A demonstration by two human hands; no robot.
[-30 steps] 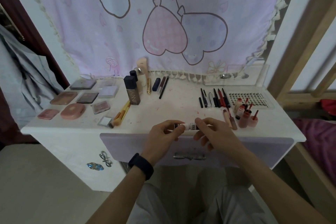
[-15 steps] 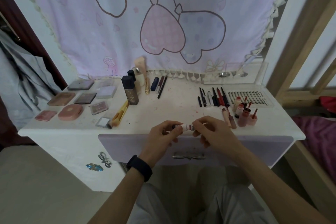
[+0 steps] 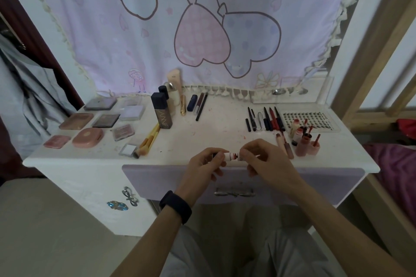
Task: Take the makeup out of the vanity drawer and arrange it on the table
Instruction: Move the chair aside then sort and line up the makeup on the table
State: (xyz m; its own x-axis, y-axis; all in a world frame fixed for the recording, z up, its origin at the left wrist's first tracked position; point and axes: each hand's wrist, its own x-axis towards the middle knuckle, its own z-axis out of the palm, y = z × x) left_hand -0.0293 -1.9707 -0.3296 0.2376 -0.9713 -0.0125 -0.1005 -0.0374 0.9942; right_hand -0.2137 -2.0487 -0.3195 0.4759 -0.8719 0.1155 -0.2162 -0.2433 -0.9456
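Both hands hold one small white tube with a red label, level over the front edge of the white vanity table. My left hand grips its dark left end and my right hand pinches its right end. The lilac drawer below them is closed. Makeup is laid out on the table: compacts and palettes at left, a dark bottle and yellow brushes in the middle, pencils and small lip bottles at right.
A pink cartoon cloth hangs behind the table. A clear tray of lashes lies at the right rear. A wooden bed frame stands to the right, grey clothing hangs at left. My knees are under the drawer.
The two hands stay at the table's front edge on the tube; the right fingers have shifted slightly around its end. The camera has tilted a little.
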